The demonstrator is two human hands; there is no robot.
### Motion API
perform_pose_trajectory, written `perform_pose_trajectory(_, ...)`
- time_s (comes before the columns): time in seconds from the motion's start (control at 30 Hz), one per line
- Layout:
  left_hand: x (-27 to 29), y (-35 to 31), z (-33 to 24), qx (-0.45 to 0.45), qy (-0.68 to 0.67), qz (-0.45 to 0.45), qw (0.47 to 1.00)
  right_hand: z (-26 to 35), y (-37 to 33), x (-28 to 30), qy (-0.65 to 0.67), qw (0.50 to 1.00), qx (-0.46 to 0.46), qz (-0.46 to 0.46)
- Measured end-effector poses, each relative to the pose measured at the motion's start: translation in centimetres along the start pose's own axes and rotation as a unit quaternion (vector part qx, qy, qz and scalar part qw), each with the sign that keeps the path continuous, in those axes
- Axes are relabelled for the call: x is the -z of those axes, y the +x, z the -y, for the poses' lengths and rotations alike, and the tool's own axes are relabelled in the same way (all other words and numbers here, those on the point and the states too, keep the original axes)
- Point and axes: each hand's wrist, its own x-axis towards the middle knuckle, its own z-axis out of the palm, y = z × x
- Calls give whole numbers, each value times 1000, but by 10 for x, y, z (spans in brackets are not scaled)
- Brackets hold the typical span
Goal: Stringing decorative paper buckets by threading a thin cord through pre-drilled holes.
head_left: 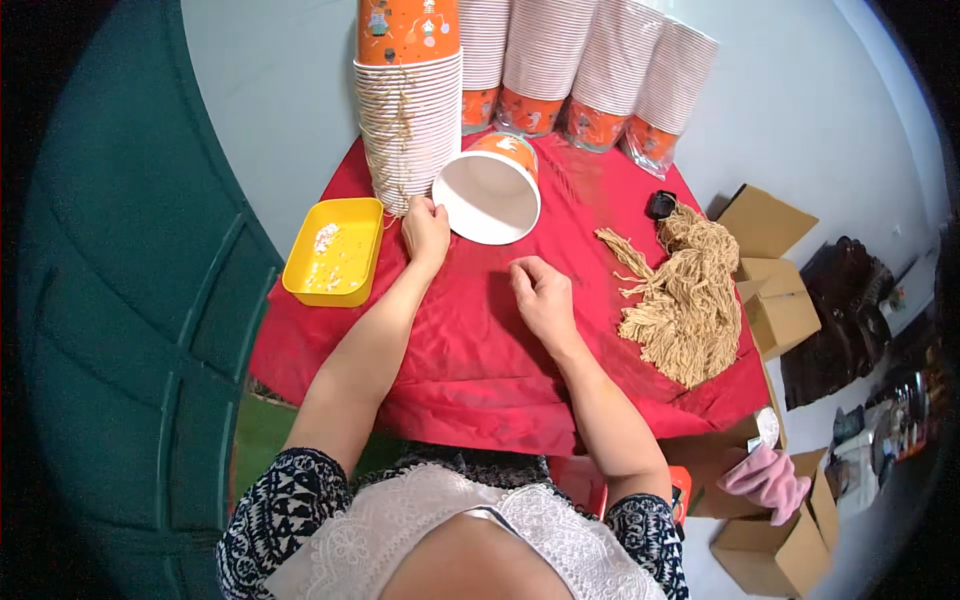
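My left hand (425,230) is closed at the base of a tall stack of orange-and-white paper cups (408,135) that has tan string hanging down it, right beside the rim of a single cup (488,195) lying on its side with its white inside facing me. What the fingers pinch is too small to tell. My right hand (542,297) rests on the red cloth (470,360) with its fingers curled, and nothing shows in it. A heap of tan string pieces (685,300) lies to the right of that hand.
A yellow tray (335,250) with small white bits sits at the cloth's left edge. More cup stacks (590,70) stand at the back. A small black object (660,204) lies by the string heap. Cardboard boxes (775,290) and a pink cloth (768,478) are on the right.
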Motion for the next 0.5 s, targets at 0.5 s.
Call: perform_pose_trajectory(0.5,4,-25,-30,-74,-71,34,994,-45,82,20,-176,965,113,-156)
